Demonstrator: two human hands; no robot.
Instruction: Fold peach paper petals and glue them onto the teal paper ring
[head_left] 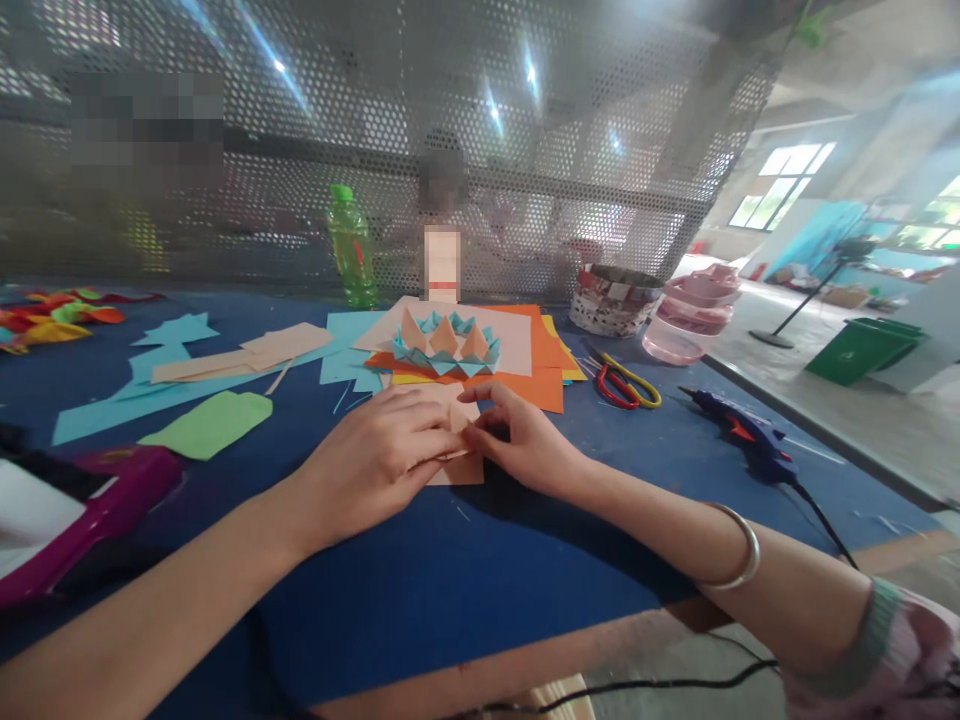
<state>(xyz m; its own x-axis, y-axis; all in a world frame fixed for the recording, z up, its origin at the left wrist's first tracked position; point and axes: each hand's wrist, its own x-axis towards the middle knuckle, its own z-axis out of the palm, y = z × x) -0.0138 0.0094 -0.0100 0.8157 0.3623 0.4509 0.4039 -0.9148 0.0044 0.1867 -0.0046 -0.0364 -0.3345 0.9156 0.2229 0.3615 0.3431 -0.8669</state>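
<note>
My left hand (379, 440) is closed over a small folded piece of peach paper (456, 422), its fingers pressing along the left side. From the right, the thumb and forefinger of my right hand (529, 440) are bent round the same piece at its edge. Flat peach paper (465, 472) lies beneath the fingers, partly covered by them. Just beyond my hands sits a folded-paper ring (444, 345) with light blue points and peach triangles. It rests on stacked pink, orange and yellow sheets (547, 390).
Scissors (626, 385) and a glue gun (750, 430) with a cord lie to the right. Behind them stand a woven basket (611, 300) and a pink water jug (690, 318). A green bottle (351, 250) is at the back, blue paper (112, 405) left, a magenta object (112, 505) near left.
</note>
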